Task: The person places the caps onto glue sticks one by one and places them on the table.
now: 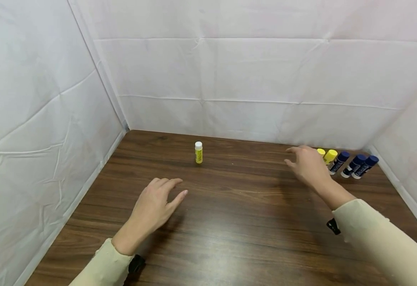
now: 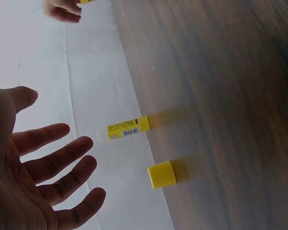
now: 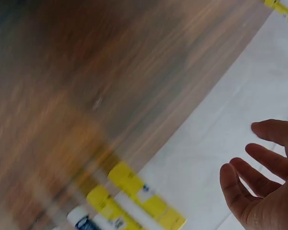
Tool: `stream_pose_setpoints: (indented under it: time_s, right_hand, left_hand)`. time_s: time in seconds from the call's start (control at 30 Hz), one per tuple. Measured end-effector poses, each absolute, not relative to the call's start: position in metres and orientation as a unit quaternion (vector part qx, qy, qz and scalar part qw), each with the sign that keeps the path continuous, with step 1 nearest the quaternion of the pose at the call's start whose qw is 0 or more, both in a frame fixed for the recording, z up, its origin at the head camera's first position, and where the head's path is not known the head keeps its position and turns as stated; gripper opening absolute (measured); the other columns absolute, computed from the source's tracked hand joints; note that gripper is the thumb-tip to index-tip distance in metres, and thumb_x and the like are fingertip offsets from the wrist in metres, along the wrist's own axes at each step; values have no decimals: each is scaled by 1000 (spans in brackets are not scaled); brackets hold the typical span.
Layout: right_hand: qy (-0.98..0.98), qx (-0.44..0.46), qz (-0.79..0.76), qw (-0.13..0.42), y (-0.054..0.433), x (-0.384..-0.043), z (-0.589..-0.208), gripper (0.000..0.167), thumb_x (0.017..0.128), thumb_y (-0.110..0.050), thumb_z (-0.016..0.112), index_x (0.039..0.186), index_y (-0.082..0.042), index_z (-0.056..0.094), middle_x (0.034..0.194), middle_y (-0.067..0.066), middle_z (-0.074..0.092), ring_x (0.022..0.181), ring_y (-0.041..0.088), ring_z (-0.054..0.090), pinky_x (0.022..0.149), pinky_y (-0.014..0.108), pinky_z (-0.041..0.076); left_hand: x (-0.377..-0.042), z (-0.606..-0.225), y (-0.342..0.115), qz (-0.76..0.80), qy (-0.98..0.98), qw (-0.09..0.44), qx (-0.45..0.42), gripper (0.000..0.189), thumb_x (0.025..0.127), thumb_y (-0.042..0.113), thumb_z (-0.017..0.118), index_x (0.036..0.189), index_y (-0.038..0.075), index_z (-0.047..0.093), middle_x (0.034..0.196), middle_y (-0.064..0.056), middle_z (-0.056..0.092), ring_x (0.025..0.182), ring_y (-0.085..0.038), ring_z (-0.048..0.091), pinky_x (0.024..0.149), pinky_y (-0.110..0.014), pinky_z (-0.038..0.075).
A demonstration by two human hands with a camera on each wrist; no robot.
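A yellow glue stick [image 1: 198, 155] without its cap stands upright on the table, its white top facing up. In the left wrist view a yellow cap [image 2: 162, 174] sits beside that glue stick [image 2: 128, 128]; the head view does not show this cap. My left hand [image 1: 153, 204] hovers in front of the stick, fingers spread and holding nothing. At the right, my right hand [image 1: 308, 166] is raised with loosely bent fingers, just left of two yellow glue sticks [image 1: 331, 156]. It partly covers them in the head view and grips nothing.
Several navy-capped glue sticks [image 1: 354, 166] continue the row to the right of the yellow ones. White cloth walls [image 1: 251, 71] enclose the brown wooden table [image 1: 226, 222] at the back, left and right.
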State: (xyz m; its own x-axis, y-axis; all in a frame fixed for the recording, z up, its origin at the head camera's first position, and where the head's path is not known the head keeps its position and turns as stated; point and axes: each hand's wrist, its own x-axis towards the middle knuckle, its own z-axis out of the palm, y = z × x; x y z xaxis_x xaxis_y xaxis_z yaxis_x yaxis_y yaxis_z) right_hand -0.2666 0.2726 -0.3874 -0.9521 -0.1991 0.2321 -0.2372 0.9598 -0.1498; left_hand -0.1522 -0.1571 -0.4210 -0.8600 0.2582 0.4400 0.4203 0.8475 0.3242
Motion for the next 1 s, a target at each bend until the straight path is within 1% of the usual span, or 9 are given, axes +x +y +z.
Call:
stream_pose_setpoints:
  time_s: [0.1, 0.17, 0.37, 0.53, 0.7, 0.83, 1.0]
  right_hand:
    - [-978, 120, 114, 125, 258, -261, -393, 41, 97, -26, 68, 127, 1, 67, 124, 29, 65, 111, 48, 61, 93, 63, 48]
    - [-975, 126, 134, 124, 247, -257, -395, 44, 98, -31, 67, 128, 1, 65, 125, 28, 65, 111, 47, 62, 93, 63, 48]
    - [-961, 132, 233, 61, 208, -244, -404, 54, 99, -39, 66, 138, -3, 59, 131, 21, 65, 113, 39, 65, 93, 57, 52]
    - [-936, 128, 327, 14, 176, -241, -411, 58, 96, -42, 70, 143, -11, 56, 135, 14, 64, 117, 32, 65, 94, 50, 55]
    - [-912, 121, 392, -5, 149, -246, -419, 57, 91, -41, 77, 139, -15, 60, 135, 11, 65, 118, 28, 66, 94, 47, 55]
    - [-894, 110, 434, -20, 129, -254, -429, 54, 90, -37, 79, 136, -14, 62, 134, 12, 65, 119, 27, 65, 95, 46, 55]
    - [-861, 81, 501, -40, 101, -264, -439, 53, 89, -28, 81, 135, -11, 63, 134, 11, 65, 122, 28, 62, 95, 45, 55]
  left_hand:
    - [-152, -420, -158, -198, -942, 202, -181, 40, 97, 41, 69, 121, 9, 72, 111, -8, 74, 103, -29, 67, 86, -47, 57]
    - [-152, -420, -159, -192, -942, 209, -181, 41, 97, 42, 69, 121, 9, 72, 112, -8, 74, 104, -31, 67, 85, -48, 57]
    - [-152, -421, -160, -189, -939, 222, -182, 42, 96, 43, 69, 121, 9, 72, 114, -9, 74, 105, -31, 67, 85, -49, 57]
    - [-151, -421, -158, -187, -940, 221, -180, 42, 96, 44, 69, 121, 9, 73, 114, -9, 74, 105, -31, 67, 86, -48, 57]
    - [-149, -421, -155, -185, -945, 209, -172, 41, 96, 44, 69, 121, 11, 72, 114, -8, 73, 106, -30, 67, 84, -49, 57]
    - [-146, -421, -154, -181, -948, 203, -168, 41, 96, 45, 69, 119, 12, 73, 111, -5, 74, 105, -29, 67, 82, -49, 58]
    - [-141, -419, -155, -182, -950, 195, -161, 40, 96, 46, 68, 120, 13, 73, 112, -3, 74, 105, -28, 67, 85, -48, 57]
